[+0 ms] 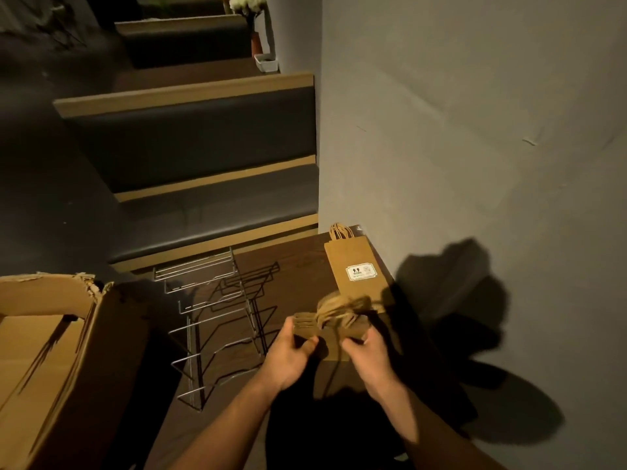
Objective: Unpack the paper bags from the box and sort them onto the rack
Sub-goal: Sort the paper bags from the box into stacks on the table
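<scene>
A stack of folded brown paper bags (330,329) with twisted paper handles is held upright over the dark wooden table (298,262). My left hand (291,354) grips its left edge and my right hand (368,349) grips its right edge. Another brown paper bag (356,269) with a white label lies flat on the table by the wall, just beyond the stack. A tiered wire rack (217,317) stands on the table left of my hands; its slots hold nothing. The open cardboard box (57,351) sits at the left.
A grey wall (475,147) runs close along the right side of the table. Dark padded bench seats (210,205) with wooden trim lie beyond the table. A white flower arrangement (247,5) stands far back.
</scene>
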Demonstrator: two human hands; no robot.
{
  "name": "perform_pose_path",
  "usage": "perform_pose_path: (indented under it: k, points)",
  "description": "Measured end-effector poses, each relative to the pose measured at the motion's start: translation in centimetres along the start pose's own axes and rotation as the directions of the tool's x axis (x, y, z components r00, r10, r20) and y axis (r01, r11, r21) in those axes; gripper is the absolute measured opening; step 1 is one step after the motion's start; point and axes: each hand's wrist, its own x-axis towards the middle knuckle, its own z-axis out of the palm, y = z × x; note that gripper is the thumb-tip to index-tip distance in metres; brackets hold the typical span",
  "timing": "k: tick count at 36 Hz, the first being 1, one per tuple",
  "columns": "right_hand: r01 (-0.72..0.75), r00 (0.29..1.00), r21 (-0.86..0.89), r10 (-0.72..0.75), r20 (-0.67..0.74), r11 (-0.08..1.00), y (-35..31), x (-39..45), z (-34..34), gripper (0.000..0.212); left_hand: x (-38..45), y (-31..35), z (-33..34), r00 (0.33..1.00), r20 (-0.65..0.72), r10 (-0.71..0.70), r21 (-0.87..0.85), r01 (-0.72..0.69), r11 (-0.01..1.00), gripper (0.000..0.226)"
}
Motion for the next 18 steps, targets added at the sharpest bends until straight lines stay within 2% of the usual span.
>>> perform_pose_path:
  k: [3, 9, 13, 16, 18]
  points:
    - [-0.063, 0.998, 0.011, 0.063, 0.005, 0.998, 0.1, 0.7, 0.3, 0.038, -0.4, 1.3, 0.4, 0.999, -0.028, -0.027, 0.020, 0.028, 0.999, 0.028]
    - [-0.093, 0.996, -0.003, 0.093, -0.016, 0.996, -0.8, 1.7, 0.5, 0.032, 0.4, 1.3, 0.0, 0.997, -0.065, -0.046, -0.019, 0.045, 0.999, 0.039]
    - [-0.136, 0.990, -0.055, 0.138, 0.035, 0.989, 0.1, 2.1, 1.0, 0.035, 0.5, 0.9, 0.1, 0.994, -0.056, -0.099, -0.035, 0.097, 0.995, 0.037]
    - [-0.097, 0.994, -0.101, 0.102, 0.039, 0.990, 0.1, 2.3, 1.2, 0.036, 0.5, 1.5, 0.3, 0.991, -0.104, -0.090, -0.033, 0.087, 0.996, 0.033]
    - [-0.032, 0.999, -0.123, 0.037, 0.039, 0.992, -0.6, 2.4, 1.2, 0.035, 0.5, 1.9, 0.2, 0.984, -0.174, -0.038, 0.016, 0.041, 0.999, 0.052]
